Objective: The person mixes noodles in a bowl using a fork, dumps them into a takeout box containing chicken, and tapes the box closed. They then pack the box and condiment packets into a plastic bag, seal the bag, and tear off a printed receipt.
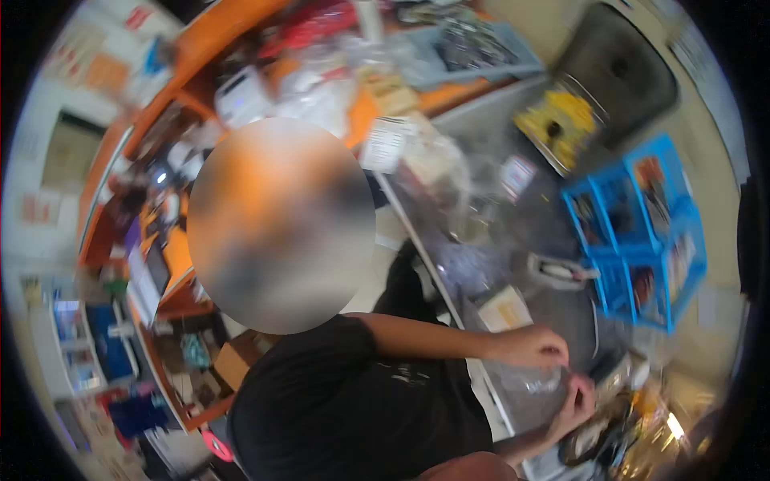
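My left hand (533, 346) reaches over the grey worktop (553, 313) with its fingers curled into a pinch. Close by, my right hand (574, 403) is also closed, its fingertips nearly meeting those of the left. Whatever lies between the fingers is too small and blurred to name. Under and beside the hands is a clear plastic bag (529, 380). A pale card with a yellowish patch (505, 309) lies next to my left wrist. More crumpled clear plastic (469, 267) is further along the worktop.
Blue plastic baskets (630, 255) stand beyond my hands, with a whitish device (555, 271) beside them. A yellow item (557, 124) lies near a dark chair (622, 68). A grey tray (513, 54) holds dark packets. Shiny, cluttered items (654, 425) sit beside my right hand.
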Demonstrator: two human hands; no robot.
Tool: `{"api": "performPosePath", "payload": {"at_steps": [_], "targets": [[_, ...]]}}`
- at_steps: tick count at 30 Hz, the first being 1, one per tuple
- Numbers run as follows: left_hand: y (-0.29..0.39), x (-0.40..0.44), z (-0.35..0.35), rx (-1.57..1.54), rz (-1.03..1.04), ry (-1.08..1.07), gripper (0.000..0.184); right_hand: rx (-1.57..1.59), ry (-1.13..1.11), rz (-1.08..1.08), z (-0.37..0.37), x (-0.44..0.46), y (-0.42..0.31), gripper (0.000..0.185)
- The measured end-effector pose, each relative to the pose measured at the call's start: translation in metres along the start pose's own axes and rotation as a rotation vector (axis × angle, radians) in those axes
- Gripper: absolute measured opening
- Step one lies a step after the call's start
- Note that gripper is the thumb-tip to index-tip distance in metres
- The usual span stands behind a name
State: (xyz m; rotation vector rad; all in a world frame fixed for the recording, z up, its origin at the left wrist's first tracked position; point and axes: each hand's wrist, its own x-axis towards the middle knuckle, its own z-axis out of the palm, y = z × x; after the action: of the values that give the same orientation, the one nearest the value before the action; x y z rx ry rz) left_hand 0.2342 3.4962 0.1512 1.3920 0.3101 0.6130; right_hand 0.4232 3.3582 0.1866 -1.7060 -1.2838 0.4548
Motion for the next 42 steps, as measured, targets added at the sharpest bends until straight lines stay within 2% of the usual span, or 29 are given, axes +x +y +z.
{"api": "performPosePath", "payload": {"at_steps": [1, 3, 4, 5, 7, 10, 13, 14, 16, 19, 20, 22, 25, 26, 28, 29, 31, 32, 34, 35, 37, 38, 41, 42], "targets": [[-0.008, 0.0, 0.005, 0.03, 0.046, 0.021, 0.025, -0.07, 0.075, 0.012, -0.011, -0.005, 0.0, 0.006], [-0.007, -0.001, 0.002, 0.282, 0.221, -0.047, 0.054, -0.041, 0.454, 0.176, -0.038, -0.012, 0.034, 0.012], [-0.003, -0.006, 0.003, 0.412, 0.212, -0.142, 0.067, -0.044, 0.616, 0.226, -0.049, -0.012, 0.047, 0.017], [-0.002, -0.012, 0.005, 0.553, 0.212, -0.223, 0.08, 0.096, 0.699, 0.255, -0.061, -0.016, 0.075, 0.021], [-0.015, -0.025, 0.016, 0.724, 0.161, -0.371, 0.087, 0.065, 0.667, 0.341, -0.063, -0.021, 0.106, 0.025], [-0.02, -0.029, 0.028, 0.866, 0.216, -0.374, 0.08, 0.177, 0.495, 0.459, -0.039, -0.042, 0.211, 0.025], [-0.03, -0.027, 0.012, 0.78, 0.104, -0.296, 0.073, 0.262, 0.328, 0.567, 0.007, -0.036, 0.233, 0.03], [-0.024, -0.031, 0.008, 0.848, 0.132, -0.21, 0.062, 0.168, 0.274, 0.517, 0.013, -0.032, 0.234, 0.034], [-0.022, -0.047, -0.003, 0.886, 0.044, -0.299, 0.059, -0.009, 0.175, 0.432, 0.02, -0.034, 0.214, 0.046], [-0.043, -0.055, -0.015, 0.939, -0.155, -0.436, 0.054, 0.276, -0.114, 0.373, -0.006, -0.034, 0.127, 0.059], [-0.051, -0.058, -0.016, 0.947, -0.237, -0.489, 0.052, 0.242, -0.213, 0.273, -0.011, -0.035, 0.098, 0.059], [-0.045, -0.053, -0.007, 0.881, -0.163, -0.434, 0.047, 0.17, -0.397, 0.063, -0.008, -0.037, 0.052, 0.06], [-0.064, -0.056, 0.019, 0.832, -0.128, -0.437, 0.038, -0.241, -0.651, -0.082, -0.002, -0.044, 0.04, 0.038], [-0.075, -0.061, 0.025, 0.822, -0.13, -0.447, 0.034, -0.221, -0.625, -0.102, -0.002, -0.047, 0.044, 0.029], [-0.062, -0.049, 0.02, 0.633, -0.461, -0.463, 0.029, -0.186, -0.581, -0.152, -0.007, -0.05, 0.058, 0.014], [-0.054, -0.042, 0.014, 0.534, -0.619, -0.461, 0.026, -0.053, -0.453, -0.124, -0.015, -0.048, 0.062, 0.012], [-0.041, -0.042, -0.005, 0.43, -0.262, -0.061, 0.021, 0.228, -0.187, -0.041, -0.027, -0.051, 0.063, 0.015], [-0.035, -0.045, -0.014, 0.369, -0.088, 0.129, 0.019, 0.201, -0.087, -0.043, -0.03, -0.05, 0.062, 0.013], [-0.025, -0.039, -0.033, 0.097, -0.06, 0.245, 0.015, 0.142, 0.11, -0.054, -0.038, -0.032, 0.056, 0.01], [-0.02, -0.033, -0.039, -0.039, -0.04, 0.301, 0.013, 0.074, 0.109, -0.026, -0.04, -0.022, 0.053, 0.008], [-0.01, -0.027, -0.035, -0.15, -0.163, 0.283, 0.012, -0.064, 0.108, 0.039, -0.04, -0.005, 0.041, 0.003], [-0.006, -0.025, -0.032, -0.207, -0.226, 0.274, 0.013, -0.058, 0.023, 0.072, -0.037, 0.003, 0.028, 0.009], [0.002, -0.025, -0.019, -0.18, -0.159, 0.2, 0.013, -0.027, -0.051, -0.083, -0.034, 0.014, 0.008, 0.013], [0.002, -0.027, -0.02, -0.217, -0.181, 0.283, 0.012, 0.017, -0.072, -0.103, -0.035, 0.017, 0.006, 0.015]]}}
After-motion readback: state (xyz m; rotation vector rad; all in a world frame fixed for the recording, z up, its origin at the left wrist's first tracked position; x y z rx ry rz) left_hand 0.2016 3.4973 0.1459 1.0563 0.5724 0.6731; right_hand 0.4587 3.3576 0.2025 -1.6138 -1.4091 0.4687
